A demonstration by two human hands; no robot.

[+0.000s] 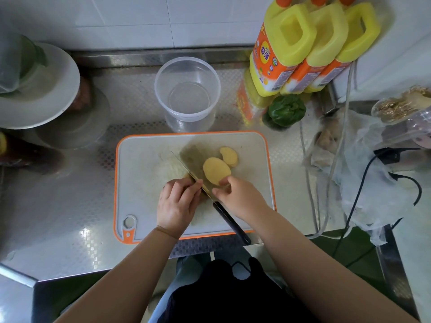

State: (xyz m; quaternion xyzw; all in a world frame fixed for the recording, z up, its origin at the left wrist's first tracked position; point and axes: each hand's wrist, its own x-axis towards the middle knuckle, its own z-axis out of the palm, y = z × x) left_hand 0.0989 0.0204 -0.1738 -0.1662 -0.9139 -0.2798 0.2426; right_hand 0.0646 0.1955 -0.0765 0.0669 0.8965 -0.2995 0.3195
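Observation:
A white cutting board (pixel 144 206) with an orange rim lies on the steel counter. A cleaver (pixel 186 157) rests across it, and neither hand holds its dark handle (pixel 233 226), which points toward me. My right hand (pixel 240 197) pinches a round potato slice (pixel 215 170) just right of the blade. More slices (pixel 229 156) lie behind it. My left hand (pixel 176 202) curls over a mostly hidden potato piece (pixel 186 176) left of the blade, with its index finger against the blade's spine.
An empty clear plastic tub (pixel 187 89) stands behind the board. Three yellow bottles (pixel 300 47) and a green pepper (pixel 285 111) are at the back right, with plastic bags (pixel 363 159) and cables (pixel 363 183) on the right. A white plate (pixel 53 89) is at the left.

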